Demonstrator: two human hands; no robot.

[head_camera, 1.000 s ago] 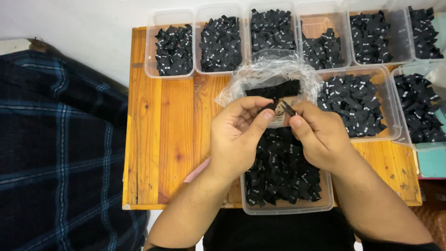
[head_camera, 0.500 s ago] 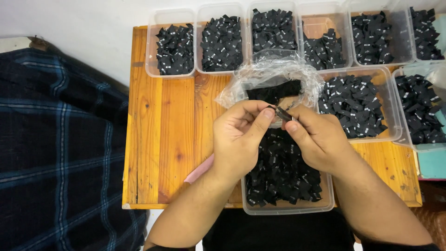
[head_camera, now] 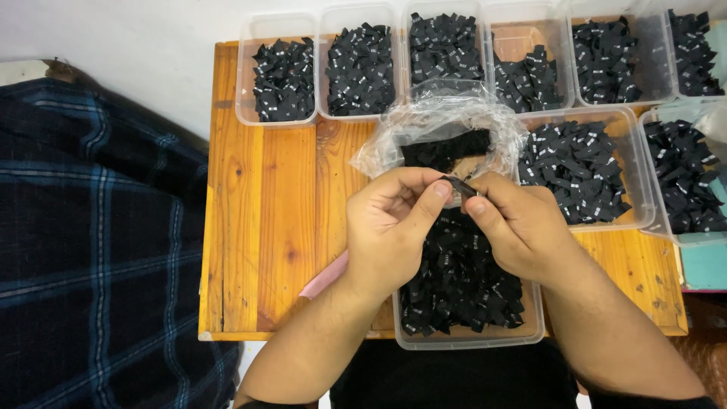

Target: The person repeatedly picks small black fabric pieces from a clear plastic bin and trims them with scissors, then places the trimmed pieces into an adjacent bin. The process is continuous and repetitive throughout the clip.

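Head view: label pinched between fingers.

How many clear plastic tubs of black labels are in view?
9 tubs: six along the table's back edge, two at right, one under the hands. More may lie off-frame.
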